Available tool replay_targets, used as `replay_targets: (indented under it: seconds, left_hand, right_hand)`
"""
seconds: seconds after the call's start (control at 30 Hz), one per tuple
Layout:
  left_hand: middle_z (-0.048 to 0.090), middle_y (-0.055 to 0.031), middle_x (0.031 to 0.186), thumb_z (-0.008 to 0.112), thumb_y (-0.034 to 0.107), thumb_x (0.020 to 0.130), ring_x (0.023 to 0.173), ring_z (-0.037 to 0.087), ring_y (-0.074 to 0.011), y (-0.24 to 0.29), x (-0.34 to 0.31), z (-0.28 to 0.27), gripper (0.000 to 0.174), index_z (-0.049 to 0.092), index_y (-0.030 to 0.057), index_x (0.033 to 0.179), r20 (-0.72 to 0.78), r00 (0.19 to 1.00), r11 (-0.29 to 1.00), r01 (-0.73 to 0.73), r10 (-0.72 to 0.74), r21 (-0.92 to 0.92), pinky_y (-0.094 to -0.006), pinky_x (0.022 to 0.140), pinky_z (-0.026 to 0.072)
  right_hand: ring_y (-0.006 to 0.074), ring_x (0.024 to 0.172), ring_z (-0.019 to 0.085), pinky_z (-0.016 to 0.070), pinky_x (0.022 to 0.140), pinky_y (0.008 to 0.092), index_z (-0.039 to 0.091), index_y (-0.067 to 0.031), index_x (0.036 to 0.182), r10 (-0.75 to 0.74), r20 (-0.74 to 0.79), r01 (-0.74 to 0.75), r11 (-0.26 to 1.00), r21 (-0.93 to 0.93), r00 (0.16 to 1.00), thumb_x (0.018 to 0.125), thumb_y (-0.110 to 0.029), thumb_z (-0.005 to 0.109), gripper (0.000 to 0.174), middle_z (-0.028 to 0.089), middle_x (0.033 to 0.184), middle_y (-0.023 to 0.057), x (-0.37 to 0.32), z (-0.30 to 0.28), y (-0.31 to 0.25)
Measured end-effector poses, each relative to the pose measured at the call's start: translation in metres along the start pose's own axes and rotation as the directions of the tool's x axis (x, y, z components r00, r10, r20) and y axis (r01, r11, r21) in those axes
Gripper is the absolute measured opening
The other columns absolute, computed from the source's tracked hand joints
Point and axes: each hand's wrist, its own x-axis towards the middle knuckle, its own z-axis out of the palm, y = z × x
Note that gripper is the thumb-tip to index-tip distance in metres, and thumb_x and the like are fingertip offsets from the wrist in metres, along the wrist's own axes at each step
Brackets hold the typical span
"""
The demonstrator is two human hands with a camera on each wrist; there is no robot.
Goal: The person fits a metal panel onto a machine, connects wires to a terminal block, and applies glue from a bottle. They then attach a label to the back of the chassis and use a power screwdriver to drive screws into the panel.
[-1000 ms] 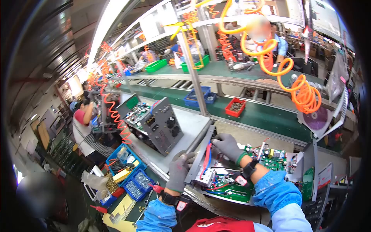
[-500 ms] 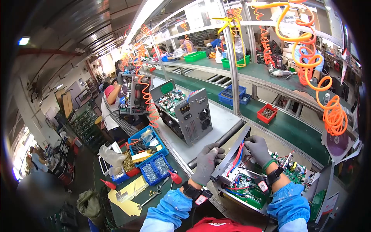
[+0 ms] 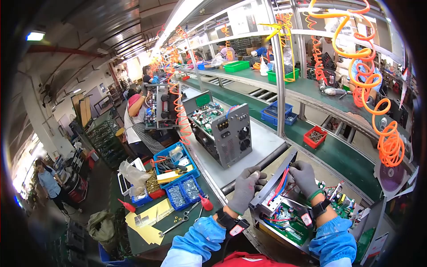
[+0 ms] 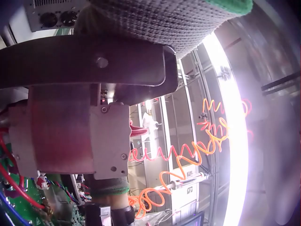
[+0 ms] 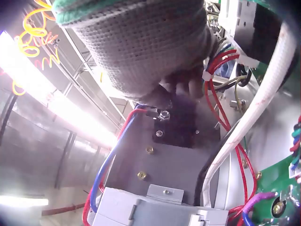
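Panel position comes first: the grey metal panel point(image 3: 272, 189) stands tilted on edge at the near end of the open chassis point(image 3: 284, 220). The chassis lies directly in front of us on the table point(image 3: 262, 140). Our left hand point(image 3: 246, 189) grips the panel from outside, with the gloved fingers curled over its edge. Our right hand point(image 3: 304, 178) reaches round the inner face, among the red and blue wires point(image 3: 281, 182). In the right wrist view its fingertips point(image 5: 186, 87) are bunched on the black terminal block point(image 5: 176, 127), at the screw where those wires end (whether they pinch the wire lug or only press on it, we cannot tell).

Compared with one second ago, the hold has hardly changed. Both hands sit at the same places on the panel, and its tilt matches. What has shifted is the head view: the panel now appears further right, and the second unit point(image 3: 227, 133) sits nearer the centre. We judge that the work at the terminal continues with the panel steadied, not released.
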Motion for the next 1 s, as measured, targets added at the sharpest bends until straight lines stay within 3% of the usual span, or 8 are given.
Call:
replay_targets:
  seconds: [0.07,0.2,0.4,0.6,0.7,0.8,0.9,1.0]
  left_hand:
    - [0.065,-0.0134,0.105,0.051,0.017,0.103,0.081,0.064,-0.0138,-0.001,0.001,0.000,0.032,0.050,-0.0024,0.128,0.001,1.000,1.000,-0.001,0.001,-0.011,-0.0264,0.070,0.0533]
    - [0.064,-0.0167,0.103,0.049,0.011,0.102,0.075,0.062,-0.0130,0.006,-0.003,0.006,0.031,0.049,-0.0036,0.129,-0.020,1.000,1.000,-0.004,0.004,-0.031,-0.0225,0.061,0.0522]
    - [0.064,-0.0160,0.104,0.048,0.011,0.103,0.076,0.062,-0.0126,0.009,-0.006,0.007,0.031,0.048,-0.0038,0.130,-0.010,1.000,0.999,-0.006,0.006,-0.036,-0.0223,0.062,0.0523]
    - [0.063,-0.0145,0.103,0.048,0.013,0.103,0.076,0.061,-0.0117,0.011,-0.008,0.009,0.032,0.048,-0.0035,0.131,-0.012,0.999,0.999,-0.033,0.033,-0.004,-0.0231,0.063,0.0529]
    - [0.063,-0.0139,0.103,0.048,0.012,0.103,0.076,0.061,-0.0115,0.013,-0.010,0.010,0.032,0.048,-0.0036,0.131,-0.019,0.999,0.999,-0.033,0.033,0.011,-0.0235,0.063,0.0531]
    - [0.065,-0.0120,0.102,0.051,0.016,0.102,0.080,0.063,-0.0137,0.008,-0.007,0.005,0.033,0.051,-0.0035,0.129,0.001,0.999,0.998,-0.051,0.051,0.037,-0.0276,0.069,0.0534]
    - [0.065,-0.0127,0.103,0.051,0.015,0.102,0.079,0.064,-0.0144,0.005,-0.004,0.004,0.033,0.051,-0.0040,0.129,0.001,0.997,0.995,-0.079,0.079,0.057,-0.0280,0.070,0.0538]
    - [0.064,-0.0147,0.104,0.051,0.012,0.102,0.079,0.063,-0.0153,0.010,-0.007,0.007,0.036,0.045,-0.0046,0.133,-0.009,0.996,0.996,-0.087,0.087,0.024,-0.0270,0.067,0.0540]
  right_hand:
    - [0.0252,0.073,0.068,0.0520,0.070,0.0378,0.072,0.0033,0.091,-0.087,-0.053,0.080,0.991,-0.108,0.995,0.086,-0.023,0.061,0.029,0.070,0.080,0.0183,-0.001,0.002,0.003]
    - [0.0254,0.069,0.065,0.0487,0.065,0.0399,0.068,0.0060,0.086,0.042,0.101,-0.055,0.990,0.129,0.994,0.091,-0.028,0.055,0.037,0.067,0.075,0.0180,0.012,0.009,0.026]
    - [0.0212,0.069,0.064,0.0496,0.065,0.0364,0.070,0.0055,0.086,0.025,0.003,-0.025,0.988,0.152,1.000,0.090,-0.025,0.058,0.033,0.069,0.077,0.0153,0.001,0.002,0.004]
    - [0.0199,0.070,0.065,0.0510,0.065,0.0358,0.072,0.0053,0.089,0.098,0.163,-0.132,0.969,0.209,0.982,0.088,-0.022,0.061,0.030,0.070,0.076,0.0142,0.010,0.003,0.020]
    - [0.0216,0.068,0.066,0.0504,0.064,0.0369,0.072,0.0052,0.086,0.052,0.040,-0.052,0.999,-0.002,0.998,0.088,-0.023,0.060,0.031,0.070,0.073,0.0152,0.006,0.002,0.011]
    - [0.0258,0.066,0.066,0.0492,0.063,0.0391,0.071,0.0054,0.083,-0.050,-0.057,0.051,0.999,0.011,0.997,0.090,-0.028,0.059,0.036,0.069,0.071,0.0181,0.007,0.009,0.020]
    - [0.0289,0.069,0.067,0.0499,0.066,0.0400,0.072,0.0039,0.088,0.083,0.102,-0.090,0.994,0.068,0.991,0.089,-0.031,0.059,0.037,0.069,0.074,0.0199,0.009,0.004,0.017]
    - [0.0315,0.074,0.069,0.0518,0.070,0.0413,0.072,0.0024,0.093,0.096,0.072,-0.091,0.993,-0.079,0.993,0.088,-0.033,0.058,0.038,0.069,0.078,0.0217,0.006,0.001,0.008]
